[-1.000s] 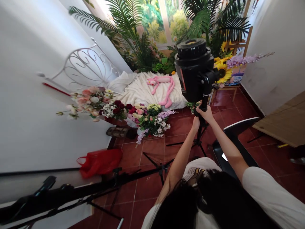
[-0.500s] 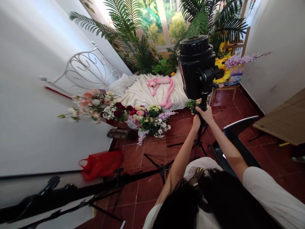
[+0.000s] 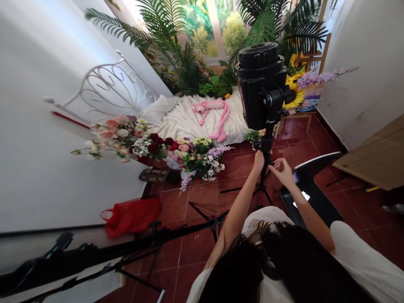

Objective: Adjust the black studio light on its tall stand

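A black studio light (image 3: 260,94) sits upright on top of a black light stand (image 3: 267,136), right of the middle. My left hand (image 3: 259,161) is closed around the stand's pole, below the joint under the light. Lower and to the right of the pole is my right hand (image 3: 283,171), its thumb and fingertips at a small dark knob (image 3: 271,164) on the stand. Fingers hide part of the knob. The stand's legs spread on the red tiled floor (image 3: 202,195).
A second black stand (image 3: 132,246) slants across the lower left. Beside my right arm is a black chair (image 3: 311,191) with a phone (image 3: 301,199) on it. Flowers (image 3: 198,158) and a white-covered bed (image 3: 176,122) with a pink plush toy (image 3: 216,105) lie ahead.
My right hand has left the upper pole and moved down and right to the knob. The left hand stays on the pole. More of the phone on the chair shows.
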Demonstrator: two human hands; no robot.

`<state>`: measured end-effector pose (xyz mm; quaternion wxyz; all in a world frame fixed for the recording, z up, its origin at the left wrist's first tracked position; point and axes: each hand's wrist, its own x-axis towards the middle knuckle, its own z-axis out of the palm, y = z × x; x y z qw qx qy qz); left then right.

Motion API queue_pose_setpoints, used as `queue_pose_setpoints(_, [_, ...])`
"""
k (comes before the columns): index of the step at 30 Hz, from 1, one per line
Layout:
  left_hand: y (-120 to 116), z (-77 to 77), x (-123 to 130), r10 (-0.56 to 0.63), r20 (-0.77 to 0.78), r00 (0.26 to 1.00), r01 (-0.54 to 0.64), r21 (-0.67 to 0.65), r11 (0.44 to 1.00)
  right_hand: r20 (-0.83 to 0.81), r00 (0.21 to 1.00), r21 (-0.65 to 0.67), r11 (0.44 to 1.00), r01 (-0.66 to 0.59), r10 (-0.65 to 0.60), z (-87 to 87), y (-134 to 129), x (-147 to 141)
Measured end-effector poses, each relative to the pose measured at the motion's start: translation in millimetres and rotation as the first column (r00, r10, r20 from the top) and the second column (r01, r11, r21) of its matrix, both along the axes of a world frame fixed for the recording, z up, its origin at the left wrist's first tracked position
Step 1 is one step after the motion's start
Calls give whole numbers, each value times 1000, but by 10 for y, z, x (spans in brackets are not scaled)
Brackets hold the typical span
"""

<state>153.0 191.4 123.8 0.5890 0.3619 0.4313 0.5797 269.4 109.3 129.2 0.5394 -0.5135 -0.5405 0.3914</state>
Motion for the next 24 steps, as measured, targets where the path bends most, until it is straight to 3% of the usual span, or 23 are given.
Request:
queue_pose_setpoints(5, [-1, -14, -6, 13, -75, 997, -14, -14, 1000, 103, 994, -19, 999, 32, -30, -55, -25, -28])
queue_pose_setpoints(12, [68, -145, -14, 28, -107, 994, -29, -10, 1000, 311, 947, -27, 996, 90, -77, -50, 35, -11])
queue_pose_setpoints(19, [88, -209, -13, 37, -93, 995, -34, 31, 999, 263, 958, -115, 982, 152, -117, -16, 6, -78])
queue_pose_setpoints(24, [75, -173, -8, 30, -79, 996, -26, 50, 998, 383, 917, -141, 974, 178, -112, 76, 27, -54])
